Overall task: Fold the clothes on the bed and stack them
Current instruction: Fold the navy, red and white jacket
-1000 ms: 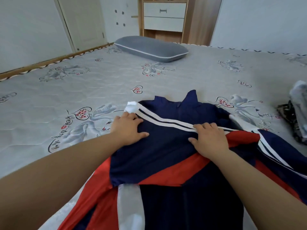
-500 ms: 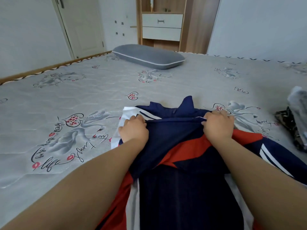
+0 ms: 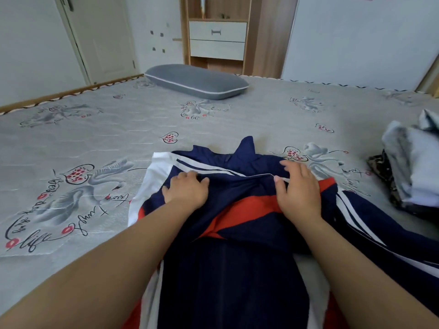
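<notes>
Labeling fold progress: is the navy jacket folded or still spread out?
Partly folded. The navy jacket has one layer doubled over its middle under both hands, but a striped sleeve trails out to the right.

Grey pillow (image 3: pixel 197 81) with white piping lies flat at the far edge of the mattress, just in front of a wooden cabinet (image 3: pixel 217 32) with two white drawers, open shelf above them holding a few small items too small to identify. White door (image 3: pixel 99 39) in the far left corner, small dark squares (image 3: pixel 158 41) scattered on the wall between door and cabinet. Wooden bed frame edge (image 3: pixel 66 93) runs along the left side, next to the left wall.
</notes>
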